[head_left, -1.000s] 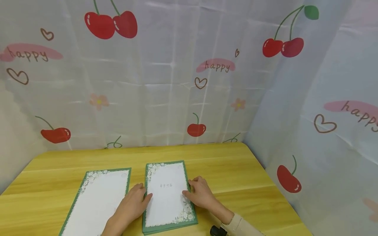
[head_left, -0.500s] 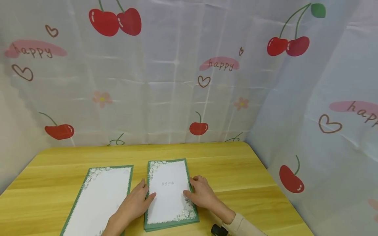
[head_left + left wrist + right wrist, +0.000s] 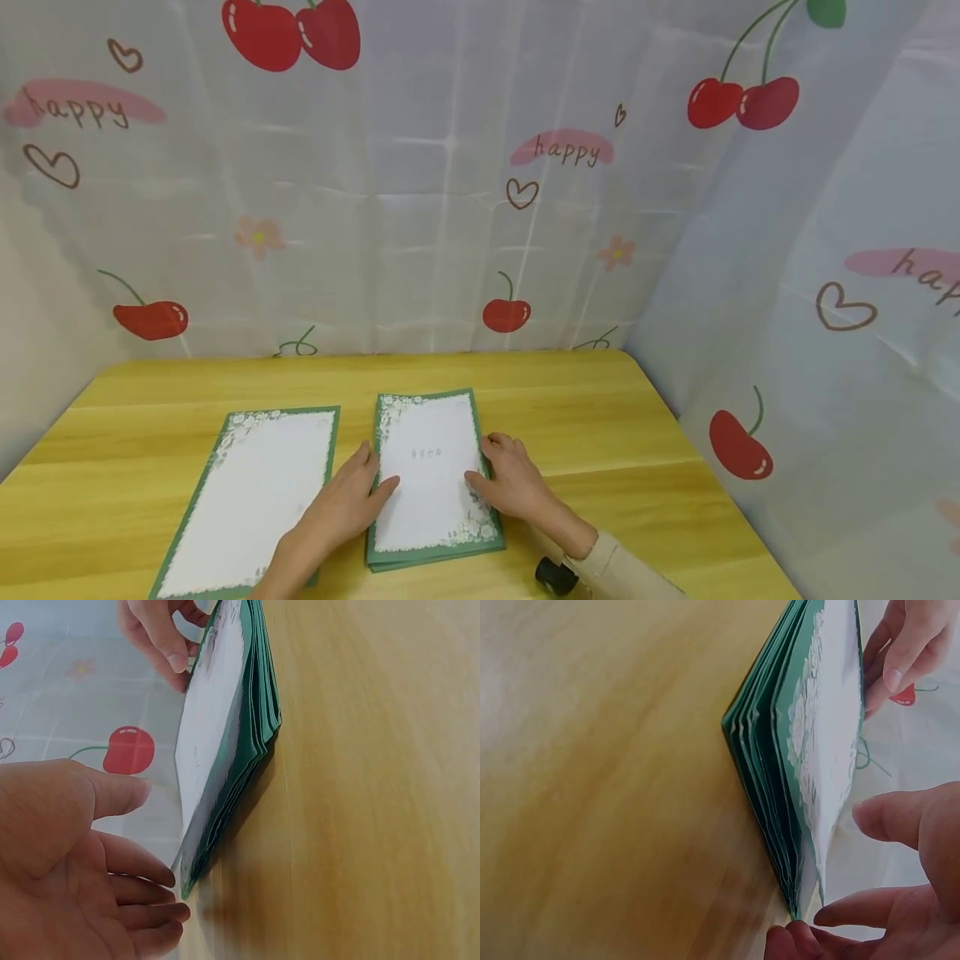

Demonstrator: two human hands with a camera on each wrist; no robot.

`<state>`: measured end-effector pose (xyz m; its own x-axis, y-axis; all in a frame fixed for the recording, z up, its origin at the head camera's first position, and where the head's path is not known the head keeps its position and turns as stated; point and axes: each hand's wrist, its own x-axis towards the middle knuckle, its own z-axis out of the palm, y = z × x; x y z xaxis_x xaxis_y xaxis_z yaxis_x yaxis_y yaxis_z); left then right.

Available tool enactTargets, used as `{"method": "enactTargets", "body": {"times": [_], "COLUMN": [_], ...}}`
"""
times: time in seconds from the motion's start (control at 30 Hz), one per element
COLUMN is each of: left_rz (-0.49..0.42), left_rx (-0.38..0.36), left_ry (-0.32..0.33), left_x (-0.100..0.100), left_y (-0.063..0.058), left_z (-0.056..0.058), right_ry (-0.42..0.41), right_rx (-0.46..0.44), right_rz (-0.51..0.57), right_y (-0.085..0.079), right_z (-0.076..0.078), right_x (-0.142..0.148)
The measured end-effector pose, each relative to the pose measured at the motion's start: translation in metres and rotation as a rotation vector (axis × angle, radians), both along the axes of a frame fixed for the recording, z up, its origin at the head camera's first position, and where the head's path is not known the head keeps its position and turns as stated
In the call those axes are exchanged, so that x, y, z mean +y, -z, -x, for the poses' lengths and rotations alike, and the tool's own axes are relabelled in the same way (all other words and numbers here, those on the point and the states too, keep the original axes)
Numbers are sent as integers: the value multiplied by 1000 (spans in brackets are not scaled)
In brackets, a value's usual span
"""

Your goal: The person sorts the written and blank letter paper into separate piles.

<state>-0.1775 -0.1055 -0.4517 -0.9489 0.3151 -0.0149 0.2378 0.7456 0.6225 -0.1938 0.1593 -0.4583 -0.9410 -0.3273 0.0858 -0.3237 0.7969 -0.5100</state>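
In the head view a stack of green-bordered paper sheets [image 3: 431, 508] lies on the table between both hands, its top sheet white with pale flowers and a short handwritten line. My left hand [image 3: 341, 504] touches the stack's left side, fingers extended along the edge and thumb over the top. My right hand [image 3: 517, 479] is at the opposite edge, its thumb also over the top sheet. From the left wrist view, the layered stack [image 3: 251, 742] shows small gaps between its sheets. In the right wrist view the right hand's [image 3: 930, 862] fingertips meet the edge, with the thumb apart from the paper.
Another green-bordered white sheet [image 3: 247, 492] lies to the left, partly behind the left forearm. A small black object [image 3: 555, 575] sits by the right sleeve. A cherry-printed curtain [image 3: 405, 275] rises behind the yellow wooden table [image 3: 600, 433] and along its right side.
The left hand's fingers have straightened along the stack's edge. The right hand keeps its place at the other side. The whole head view has shifted slightly, with the table higher in it.
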Motion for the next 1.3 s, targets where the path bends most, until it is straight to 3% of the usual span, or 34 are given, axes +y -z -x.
{"method": "enactTargets", "body": {"times": [0.37, 0.63, 0.77, 1.0, 1.3], "left_rz": [-45, -180, -255, -393, -612], "left_rx": [41, 109, 123, 99, -21], "left_ry": [-39, -115, -143, -189, -237], "left_x": [-3, -2, -5, -9, -10], "left_y": [-2, -2, -1, -3, -8], "left_z": [1, -1, 0, 3, 6], "right_ry": [53, 99, 98, 106, 135], "right_rx": [27, -33, -31, -70, -108], "right_rz": [245, 430, 466, 581, 714], "right_y": [6, 9, 9, 7, 5], "right_z": [4, 4, 5, 10, 11], "right_x": [-3, -3, -2, -2, 1]}}
